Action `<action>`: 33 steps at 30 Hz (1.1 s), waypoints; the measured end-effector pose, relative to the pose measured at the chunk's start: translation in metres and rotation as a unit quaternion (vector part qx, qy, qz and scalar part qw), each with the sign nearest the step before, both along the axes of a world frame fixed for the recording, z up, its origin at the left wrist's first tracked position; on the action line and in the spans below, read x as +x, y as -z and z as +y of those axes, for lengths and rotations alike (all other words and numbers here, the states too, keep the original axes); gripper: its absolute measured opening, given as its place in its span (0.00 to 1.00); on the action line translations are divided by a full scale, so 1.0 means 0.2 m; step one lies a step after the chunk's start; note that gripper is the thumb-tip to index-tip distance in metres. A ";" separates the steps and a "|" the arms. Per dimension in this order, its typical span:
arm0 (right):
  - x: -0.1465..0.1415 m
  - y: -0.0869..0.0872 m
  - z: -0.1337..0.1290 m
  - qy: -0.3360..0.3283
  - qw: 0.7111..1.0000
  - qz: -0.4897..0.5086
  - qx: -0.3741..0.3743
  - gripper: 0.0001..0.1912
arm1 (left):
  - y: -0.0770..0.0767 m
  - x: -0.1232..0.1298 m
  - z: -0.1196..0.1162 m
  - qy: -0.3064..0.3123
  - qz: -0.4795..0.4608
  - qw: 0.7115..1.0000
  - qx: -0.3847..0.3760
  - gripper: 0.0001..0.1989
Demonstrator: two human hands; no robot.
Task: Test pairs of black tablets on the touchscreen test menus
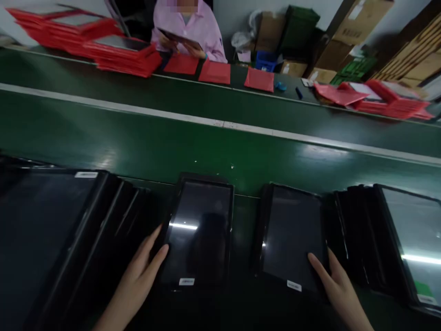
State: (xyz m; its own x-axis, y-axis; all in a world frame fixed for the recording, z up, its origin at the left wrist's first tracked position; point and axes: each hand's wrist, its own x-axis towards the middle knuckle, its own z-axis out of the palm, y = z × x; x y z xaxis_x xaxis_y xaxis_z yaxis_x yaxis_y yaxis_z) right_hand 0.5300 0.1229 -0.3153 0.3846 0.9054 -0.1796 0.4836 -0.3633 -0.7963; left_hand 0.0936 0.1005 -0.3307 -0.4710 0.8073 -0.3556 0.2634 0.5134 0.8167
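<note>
My left hand (pixel 143 266) grips the left edge of a black tablet (pixel 203 220), its thumb along the side and its other fingers partly hidden. A thin bright reflection crosses this dark screen, and a small white label sits near its bottom edge. Further right, my right hand (pixel 336 280) holds another black tablet (pixel 292 234) by its lower right edge, thumb on the front and fingers at the side. That one also carries a white label at the bottom. Both tablets lie face up, apart from each other, and what is under them is too dark to make out.
Stacks of black tablets flank both sides, a left stack (pixel 44 220) and a right stack (pixel 409 230). Beyond the green bench (pixel 193 142) are red pouches (pixel 215 72), a red stack (pixel 124 55) and a co-worker in pink (pixel 213 32) holding a tablet. Cardboard boxes (pixel 361 23) stand behind.
</note>
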 end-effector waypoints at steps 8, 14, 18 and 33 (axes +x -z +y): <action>-0.06 0.10 0.21 -0.018 0.980 -0.180 0.081 0.56 | -0.08 0.26 0.43 0.240 0.280 0.922 0.117 0.32; -0.23 0.22 0.34 -0.046 0.989 -0.107 0.097 0.51 | 0.12 0.36 0.80 0.318 0.364 0.870 0.094 0.39; -0.26 0.23 0.38 -0.017 0.994 -0.033 0.100 0.44 | 0.16 0.34 0.85 0.318 0.354 0.868 0.140 0.39; -0.25 0.19 0.44 0.025 0.994 0.098 0.052 0.42 | 0.11 0.40 0.87 0.317 0.340 0.874 0.139 0.42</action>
